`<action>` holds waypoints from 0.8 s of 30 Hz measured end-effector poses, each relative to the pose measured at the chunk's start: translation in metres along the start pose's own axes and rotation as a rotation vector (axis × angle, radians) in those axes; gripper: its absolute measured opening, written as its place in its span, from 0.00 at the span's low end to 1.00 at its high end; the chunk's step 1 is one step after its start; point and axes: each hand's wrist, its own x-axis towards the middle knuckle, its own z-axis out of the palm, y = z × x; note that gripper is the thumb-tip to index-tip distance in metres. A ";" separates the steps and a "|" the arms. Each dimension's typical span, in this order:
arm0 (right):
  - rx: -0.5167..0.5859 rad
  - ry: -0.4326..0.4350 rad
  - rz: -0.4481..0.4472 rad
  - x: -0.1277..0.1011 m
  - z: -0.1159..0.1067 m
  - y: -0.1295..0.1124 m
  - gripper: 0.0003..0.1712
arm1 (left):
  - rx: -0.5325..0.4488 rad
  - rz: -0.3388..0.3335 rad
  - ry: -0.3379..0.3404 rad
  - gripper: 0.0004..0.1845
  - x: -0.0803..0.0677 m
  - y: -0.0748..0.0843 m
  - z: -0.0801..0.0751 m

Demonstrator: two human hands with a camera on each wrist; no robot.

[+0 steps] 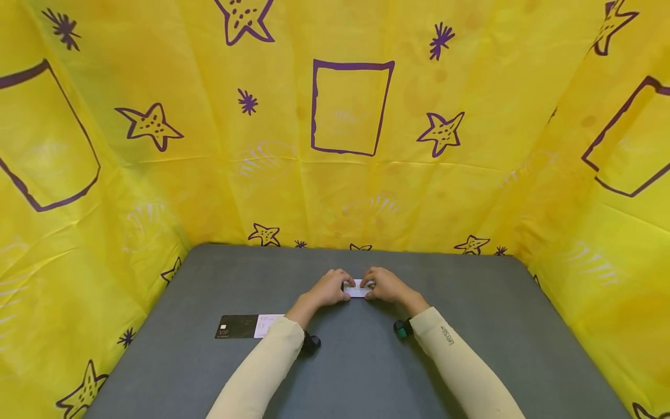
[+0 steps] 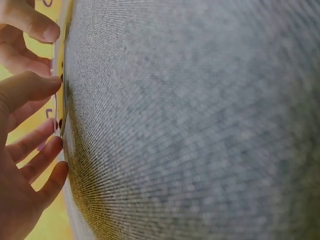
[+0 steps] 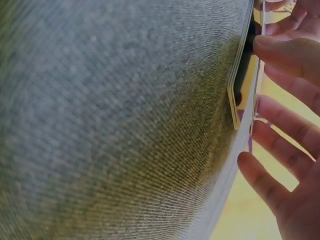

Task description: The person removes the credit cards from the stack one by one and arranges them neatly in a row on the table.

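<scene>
Small white rectangular card (image 1: 358,288) at mid worktop, pinched at its two short ends — left hand (image 1: 328,288) grips the left end, right hand (image 1: 386,285) grips the right end, fingers curled round it. Flat grey fabric-covered worktop (image 1: 471,326) underneath. Black card (image 1: 237,326) and white card with purple print (image 1: 266,325) lie touching, well apart to the left — yellow star-patterned sheet (image 1: 209,145) walls all around
</scene>
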 end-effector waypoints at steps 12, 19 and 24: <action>0.037 0.026 0.011 -0.001 0.000 0.003 0.10 | -0.049 0.015 0.016 0.15 0.001 -0.004 0.003; 0.065 0.050 -0.004 -0.004 -0.001 0.002 0.11 | -0.050 0.021 0.022 0.17 0.000 -0.005 0.001; 0.082 0.056 -0.001 -0.006 0.000 0.002 0.14 | -0.049 0.042 0.051 0.15 0.000 -0.005 -0.001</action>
